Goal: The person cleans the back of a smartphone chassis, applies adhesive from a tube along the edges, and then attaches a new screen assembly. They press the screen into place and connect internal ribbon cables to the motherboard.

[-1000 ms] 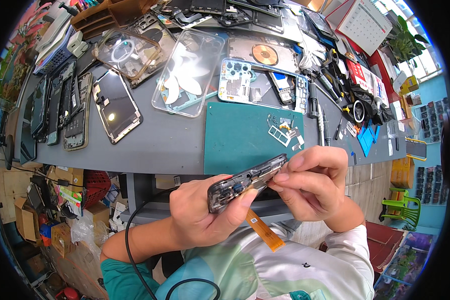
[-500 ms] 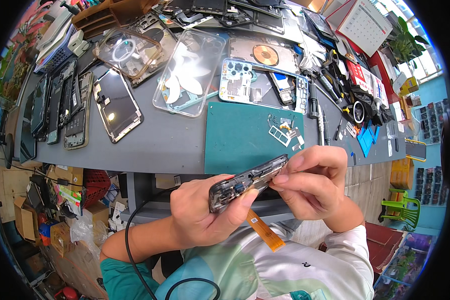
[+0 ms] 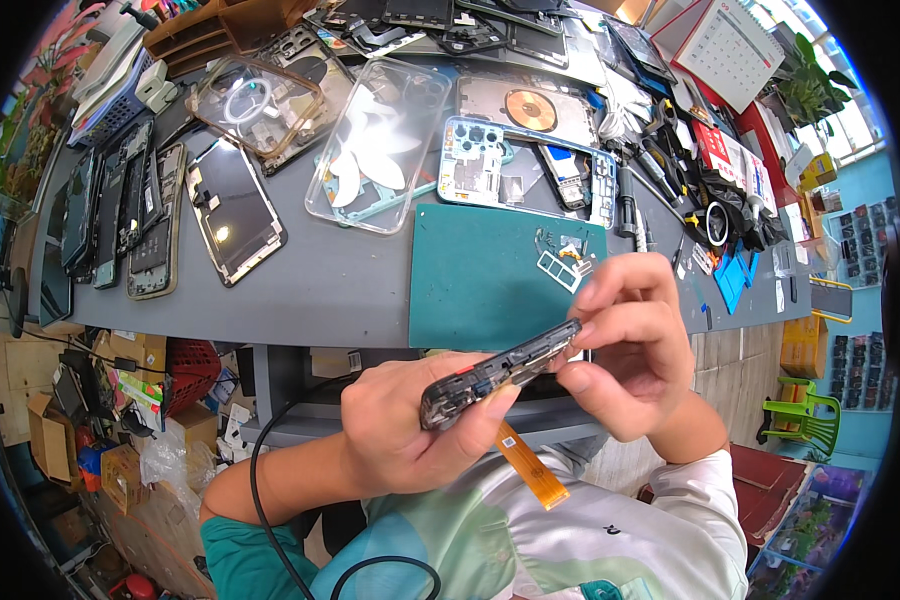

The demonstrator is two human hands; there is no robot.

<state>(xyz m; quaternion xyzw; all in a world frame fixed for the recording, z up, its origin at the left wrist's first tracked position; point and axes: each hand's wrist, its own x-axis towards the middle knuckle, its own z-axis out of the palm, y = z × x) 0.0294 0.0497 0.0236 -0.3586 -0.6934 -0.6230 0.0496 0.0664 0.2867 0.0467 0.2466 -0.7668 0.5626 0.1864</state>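
While the left hand (image 3: 400, 430) wraps around the lower end of a phone (image 3: 500, 372), its fingers closed on the body from below with the thumb lying along the near side, the right hand (image 3: 635, 345) pinches the upper end, thumb and forefinger shut on that tip. The phone sits just below the middle of the frame, edge-on and tilted up to the right, held clear of the desk. An orange flex cable (image 3: 533, 466) hangs from its underside, slanting down to the right over the person's pale shirt.

Behind the hands, a green mat (image 3: 480, 280) lies on the grey desk (image 3: 340, 285), with small white parts (image 3: 560, 262) near its upper right corner. Above the mat rests a light blue phone frame (image 3: 525, 170), and to its left a clear case (image 3: 380, 140). A loose screen (image 3: 235, 205) lies left of centre, and a row of dark phones (image 3: 120, 215) fills the far left. At upper right stands a desk calendar (image 3: 735, 45), with black tools and blue picks scattered below it. A black cord (image 3: 265, 500) loops along the lower left.
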